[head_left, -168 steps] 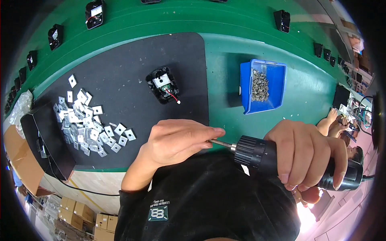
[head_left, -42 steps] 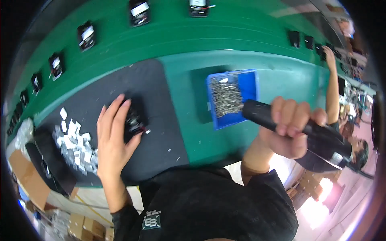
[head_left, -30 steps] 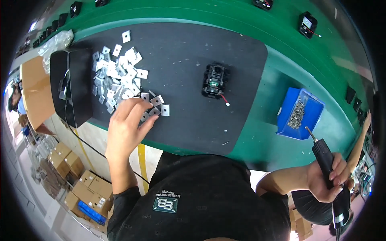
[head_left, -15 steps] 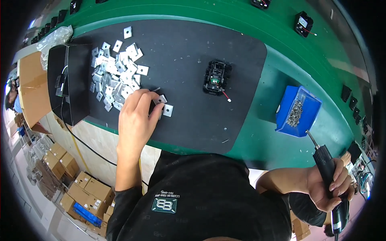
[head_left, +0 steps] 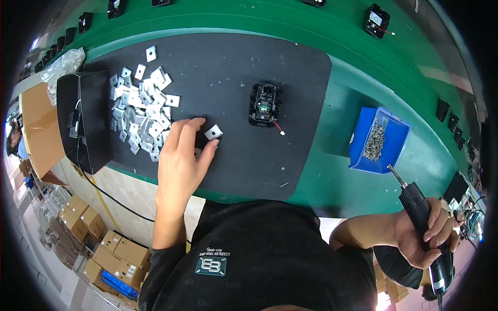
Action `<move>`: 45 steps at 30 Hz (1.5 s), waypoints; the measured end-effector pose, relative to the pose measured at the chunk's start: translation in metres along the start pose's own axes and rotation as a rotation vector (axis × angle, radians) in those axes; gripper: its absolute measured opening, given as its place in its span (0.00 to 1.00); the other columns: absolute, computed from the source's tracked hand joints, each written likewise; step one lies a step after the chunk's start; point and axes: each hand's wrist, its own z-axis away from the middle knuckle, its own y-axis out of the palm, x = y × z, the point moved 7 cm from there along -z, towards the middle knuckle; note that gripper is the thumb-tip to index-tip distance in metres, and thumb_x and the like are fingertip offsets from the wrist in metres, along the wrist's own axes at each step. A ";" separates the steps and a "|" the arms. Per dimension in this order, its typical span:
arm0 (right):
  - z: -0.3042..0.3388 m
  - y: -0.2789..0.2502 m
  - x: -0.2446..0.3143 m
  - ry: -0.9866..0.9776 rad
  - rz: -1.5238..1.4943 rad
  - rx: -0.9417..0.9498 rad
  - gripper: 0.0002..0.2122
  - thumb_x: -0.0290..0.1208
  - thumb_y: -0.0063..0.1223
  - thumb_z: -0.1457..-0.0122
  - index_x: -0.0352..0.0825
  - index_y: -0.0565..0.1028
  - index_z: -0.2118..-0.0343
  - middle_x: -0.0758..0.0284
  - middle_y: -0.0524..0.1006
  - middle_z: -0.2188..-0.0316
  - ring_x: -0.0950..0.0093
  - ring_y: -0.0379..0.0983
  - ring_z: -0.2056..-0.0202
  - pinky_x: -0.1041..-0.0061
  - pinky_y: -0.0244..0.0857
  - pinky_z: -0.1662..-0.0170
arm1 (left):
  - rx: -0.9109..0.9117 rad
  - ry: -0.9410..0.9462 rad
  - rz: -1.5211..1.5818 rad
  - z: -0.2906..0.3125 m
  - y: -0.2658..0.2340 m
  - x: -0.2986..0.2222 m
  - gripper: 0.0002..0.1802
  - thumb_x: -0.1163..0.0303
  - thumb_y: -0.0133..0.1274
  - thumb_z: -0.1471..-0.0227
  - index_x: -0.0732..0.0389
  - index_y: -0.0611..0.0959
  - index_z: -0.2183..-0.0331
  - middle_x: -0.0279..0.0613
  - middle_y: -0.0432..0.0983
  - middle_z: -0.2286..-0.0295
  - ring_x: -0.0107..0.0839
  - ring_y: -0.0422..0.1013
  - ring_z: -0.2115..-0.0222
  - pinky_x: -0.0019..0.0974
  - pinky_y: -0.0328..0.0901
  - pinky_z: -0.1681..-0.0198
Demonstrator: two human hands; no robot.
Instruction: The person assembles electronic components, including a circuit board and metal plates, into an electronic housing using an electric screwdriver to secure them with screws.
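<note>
My left hand (head_left: pixel 179 160) rests low over the black mat (head_left: pixel 228 166) with thumb and forefinger spread. A small square metal plate with a central hole (head_left: pixel 213 132) lies at its fingertips; the thumb tip is at the plate's near edge. Just beyond this hand is a heap of similar silvery plates (head_left: pixel 137 111). My right hand (head_left: pixel 423 241) is wrapped round a black electric screwdriver (head_left: pixel 416 205). Its bit points to the near rim of a blue bin (head_left: pixel 358 155) holding many small screws (head_left: pixel 374 142). A black plastic housing (head_left: pixel 265 105) with a red wire sits on the mat, untouched.
A black box (head_left: pixel 85 122) with a cable stands left of the heap, beside an open cardboard carton (head_left: pixel 39 127) and clear plastic wrap (head_left: pixel 65 67). Along the green far strip (head_left: pixel 233 15) are several black housings, one with a red wire (head_left: pixel 377 22). Cartons (head_left: pixel 122 254) are stacked lower left.
My left hand's fingers have spread apart, and one plate now shows at their tips where several lay around them. The right hand keeps its hold on the screwdriver. The whole view has shifted slightly.
</note>
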 end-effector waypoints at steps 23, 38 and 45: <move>0.006 0.008 -0.019 0.045 -0.038 0.010 0.18 0.29 0.64 0.54 0.45 0.72 0.58 0.81 0.68 0.80 0.87 0.64 0.79 0.85 0.59 0.68 | -0.079 0.377 0.092 -0.065 0.023 -0.069 0.10 0.80 0.66 0.64 0.63 0.82 0.74 0.42 0.77 0.61 0.37 0.74 0.63 0.34 0.69 0.61; 0.012 0.042 -0.041 0.164 -0.269 0.036 0.15 0.25 0.64 0.55 0.43 0.72 0.64 0.80 0.69 0.81 0.87 0.67 0.80 0.85 0.63 0.67 | -0.014 0.330 0.237 -0.068 0.026 -0.074 0.27 0.74 0.63 0.62 0.61 0.79 0.54 0.49 0.70 0.53 0.46 0.67 0.53 0.42 0.61 0.49; 0.022 0.071 -0.053 0.165 -0.468 0.370 0.19 0.24 0.63 0.46 0.45 0.68 0.55 0.73 0.74 0.75 0.80 0.74 0.74 0.78 0.70 0.65 | 0.109 0.514 0.503 -0.026 0.032 -0.113 0.22 0.62 0.71 0.66 0.65 0.83 0.69 0.42 0.80 0.73 0.38 0.75 0.75 0.34 0.69 0.71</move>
